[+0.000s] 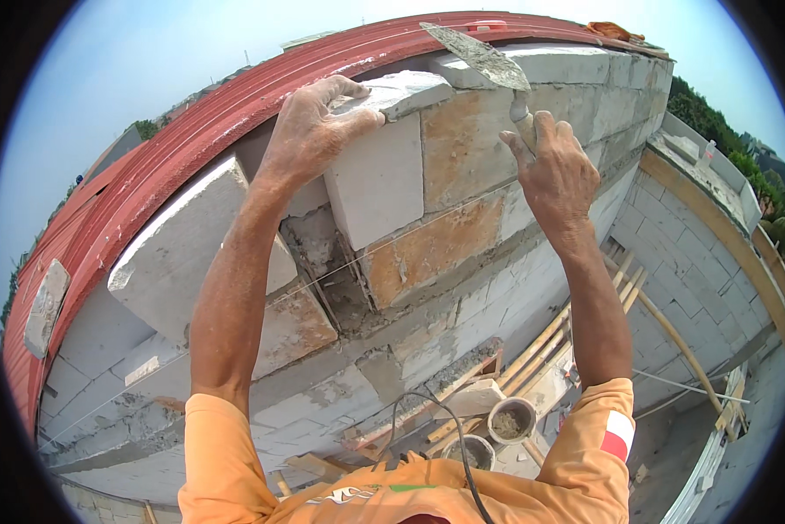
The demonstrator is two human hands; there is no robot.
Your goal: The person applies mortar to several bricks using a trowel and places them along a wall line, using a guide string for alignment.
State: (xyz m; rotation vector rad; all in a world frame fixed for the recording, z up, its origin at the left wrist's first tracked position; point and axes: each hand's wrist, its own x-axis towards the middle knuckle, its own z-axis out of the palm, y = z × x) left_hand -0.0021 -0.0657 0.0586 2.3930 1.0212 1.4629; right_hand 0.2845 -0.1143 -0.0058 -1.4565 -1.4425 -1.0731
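Two round buckets low in frame, right of centre: upper bucket (pixel 511 421) holds grey mortar; lower bucket (pixel 471 451) contents unclear. Left hand (pixel 316 131), upper centre, arm stretched up, fingers curled over top edge of white block (pixel 377 175) sitting in wall's top course. Right hand (pixel 557 166), upper right of centre, fist closed round handle of trowel (pixel 480 56), mortar-smeared blade resting above block.
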